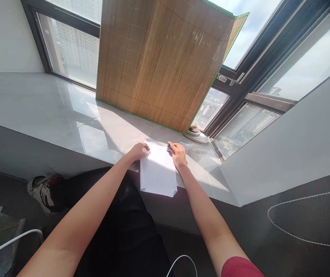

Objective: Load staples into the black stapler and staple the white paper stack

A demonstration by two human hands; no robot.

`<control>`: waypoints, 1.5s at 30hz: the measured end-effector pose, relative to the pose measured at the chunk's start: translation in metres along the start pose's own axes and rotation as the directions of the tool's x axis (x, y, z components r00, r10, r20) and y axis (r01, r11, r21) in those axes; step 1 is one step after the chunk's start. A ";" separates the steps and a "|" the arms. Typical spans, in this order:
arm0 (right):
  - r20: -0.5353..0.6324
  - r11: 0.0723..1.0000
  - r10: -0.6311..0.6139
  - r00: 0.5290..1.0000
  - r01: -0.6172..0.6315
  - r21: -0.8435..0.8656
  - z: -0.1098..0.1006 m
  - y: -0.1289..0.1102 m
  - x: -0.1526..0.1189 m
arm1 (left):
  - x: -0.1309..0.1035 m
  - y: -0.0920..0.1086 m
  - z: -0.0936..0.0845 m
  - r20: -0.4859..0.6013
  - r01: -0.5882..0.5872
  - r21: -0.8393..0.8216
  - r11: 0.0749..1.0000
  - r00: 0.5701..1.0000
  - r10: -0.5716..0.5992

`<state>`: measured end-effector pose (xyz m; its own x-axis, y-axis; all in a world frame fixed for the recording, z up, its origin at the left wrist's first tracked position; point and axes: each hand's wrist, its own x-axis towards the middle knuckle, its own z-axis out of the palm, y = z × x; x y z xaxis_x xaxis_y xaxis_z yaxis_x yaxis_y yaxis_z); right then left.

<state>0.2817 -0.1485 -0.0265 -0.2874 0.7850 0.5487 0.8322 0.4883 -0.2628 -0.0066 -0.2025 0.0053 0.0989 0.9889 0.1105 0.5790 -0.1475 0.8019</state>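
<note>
A white sheet of paper [158, 169] lies on the windowsill, its near end sticking out past the front edge. The two near corners look folded or creased. At its upper left edge, my left hand [139, 151] is closed, thumb and fingers pinching the paper. My right hand [178, 154] is wrapped round a small dark grey tool [169, 147] at the sheet's upper right edge. Most of that tool is hidden by the fingers, so its kind cannot be made out.
A bamboo blind [159, 65] with green edging hangs behind the tiled sill [67, 111]. Stacked round discs or plates [195, 134] sit by the window corner. My shoe [42, 192] is at lower left. White cables [12, 242] and a twisted cord [271, 211] are lower down.
</note>
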 end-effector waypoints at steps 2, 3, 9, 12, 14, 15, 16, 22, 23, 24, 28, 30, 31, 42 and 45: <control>0.007 1.000 0.001 1.000 -0.001 -0.002 -0.001 -0.001 0.000 | -0.001 0.001 -0.001 0.000 -0.004 -0.006 1.000 1.000 0.004; 0.010 1.000 0.004 1.000 -0.004 -0.004 -0.001 -0.001 0.000 | -0.001 0.002 -0.001 0.000 -0.004 -0.005 1.000 1.000 0.004; 0.021 0.999 0.000 1.000 0.001 -0.042 -0.002 -0.009 -0.002 | -0.003 0.003 -0.001 -0.002 0.012 0.003 1.000 1.000 -0.012; 0.013 0.998 0.004 1.000 -0.003 -0.068 -0.004 -0.014 -0.006 | -0.002 0.001 0.000 -0.007 0.007 -0.006 1.000 1.000 -0.008; 0.031 0.996 0.005 0.999 -0.002 -0.089 -0.004 -0.017 -0.007 | 0.000 0.000 0.000 -0.003 0.008 -0.014 1.000 1.000 -0.008; 0.045 0.995 0.003 0.999 0.001 -0.101 -0.004 -0.018 -0.007 | 0.001 -0.001 0.000 -0.002 0.008 -0.019 1.000 1.000 -0.008; 0.061 0.994 0.000 0.998 0.007 -0.112 -0.004 -0.019 -0.007 | 0.001 -0.001 0.000 -0.001 0.008 -0.025 1.000 1.000 -0.008; 0.088 0.989 -0.021 0.996 0.034 -0.147 0.000 -0.025 -0.006 | 0.002 -0.005 0.001 -0.003 0.015 -0.023 1.000 1.000 -0.015; 0.076 0.989 -0.026 0.997 0.037 -0.142 0.000 -0.024 -0.006 | 0.002 -0.005 0.002 -0.003 0.021 -0.019 1.000 1.000 -0.021; 0.056 0.991 -0.028 0.998 0.035 -0.128 0.001 -0.023 -0.007 | 0.002 -0.006 0.003 -0.003 0.030 -0.015 0.999 1.000 -0.030; -0.092 0.992 0.127 0.988 -0.125 0.018 0.001 -0.006 -0.007 | 0.004 -0.011 0.005 -0.001 0.036 -0.014 0.999 0.999 -0.036; -0.120 0.962 0.265 0.957 -0.254 0.095 0.002 0.004 -0.006 | 0.005 -0.013 0.005 0.015 0.048 -0.013 0.999 0.999 -0.048; -0.121 0.947 0.313 0.942 -0.301 0.112 0.002 0.008 -0.006 | 0.005 -0.013 0.004 0.024 0.055 -0.008 0.998 0.998 -0.054; -0.412 0.909 0.410 0.814 -0.326 0.261 -0.009 0.010 -0.012 | -0.002 0.005 0.017 -0.094 -0.023 0.393 0.919 0.993 0.065; -0.327 0.947 0.276 0.904 -0.197 0.254 -0.012 -0.009 -0.005 | -0.005 0.014 0.019 -0.133 0.043 0.445 0.894 0.991 0.018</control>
<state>0.2815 -0.1615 -0.0177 0.1247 0.7197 0.6829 0.7242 0.4044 -0.5585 0.0161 -0.2096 0.0046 0.0010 0.9793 0.2023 0.8825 -0.0961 0.4605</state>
